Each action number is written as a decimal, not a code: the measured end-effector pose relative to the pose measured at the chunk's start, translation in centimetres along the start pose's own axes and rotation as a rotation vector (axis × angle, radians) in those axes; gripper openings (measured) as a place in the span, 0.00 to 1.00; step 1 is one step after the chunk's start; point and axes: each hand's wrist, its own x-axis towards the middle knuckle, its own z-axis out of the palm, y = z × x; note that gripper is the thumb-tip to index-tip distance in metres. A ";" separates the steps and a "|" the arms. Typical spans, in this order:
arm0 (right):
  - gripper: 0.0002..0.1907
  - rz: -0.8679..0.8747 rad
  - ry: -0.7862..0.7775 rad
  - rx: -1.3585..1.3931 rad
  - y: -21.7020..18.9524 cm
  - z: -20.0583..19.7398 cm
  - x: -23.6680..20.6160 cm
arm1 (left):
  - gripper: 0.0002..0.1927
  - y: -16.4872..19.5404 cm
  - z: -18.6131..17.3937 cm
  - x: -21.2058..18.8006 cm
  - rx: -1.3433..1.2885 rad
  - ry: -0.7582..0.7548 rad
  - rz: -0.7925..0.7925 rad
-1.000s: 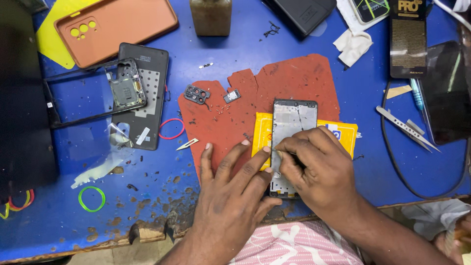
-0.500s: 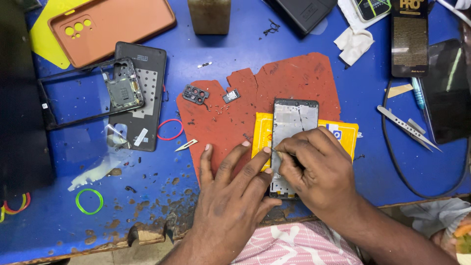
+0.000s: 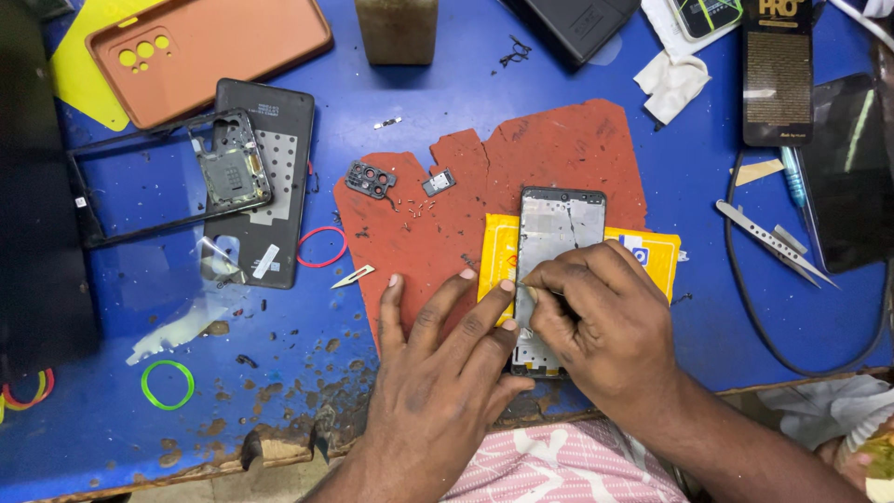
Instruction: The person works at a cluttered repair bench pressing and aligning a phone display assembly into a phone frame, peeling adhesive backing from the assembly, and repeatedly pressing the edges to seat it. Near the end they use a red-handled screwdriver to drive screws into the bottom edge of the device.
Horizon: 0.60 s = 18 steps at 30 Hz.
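far left of the red mat (image 3: 559, 158) lies an orange phone case (image 3: 223, 51), holding nothing. on the mat, your left hand (image 3: 438, 373) presses flat, fingers spread, on the yellow pad (image 3: 643, 256) edge beside the phone frame (image 3: 557, 233); your right hand (image 3: 605, 321) pinches something too small to tell against that frame
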 end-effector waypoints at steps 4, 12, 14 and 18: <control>0.09 -0.023 -0.007 0.000 0.1 0.0 0.0 | 0.22 0.0 0.0 0.0 0.004 -0.006 -0.001; 0.10 0.000 0.013 -0.004 -0.1 0.2 0.0 | 0.22 -0.2 0.0 -0.1 -0.008 -0.003 -0.006; 0.10 -0.006 0.007 -0.003 -0.1 0.2 0.0 | 0.22 -0.2 -0.1 -0.1 -0.008 -0.005 -0.008; 0.10 -0.040 -0.007 0.000 -0.1 0.1 0.0 | 0.22 -0.2 -0.1 -0.1 0.000 -0.009 -0.003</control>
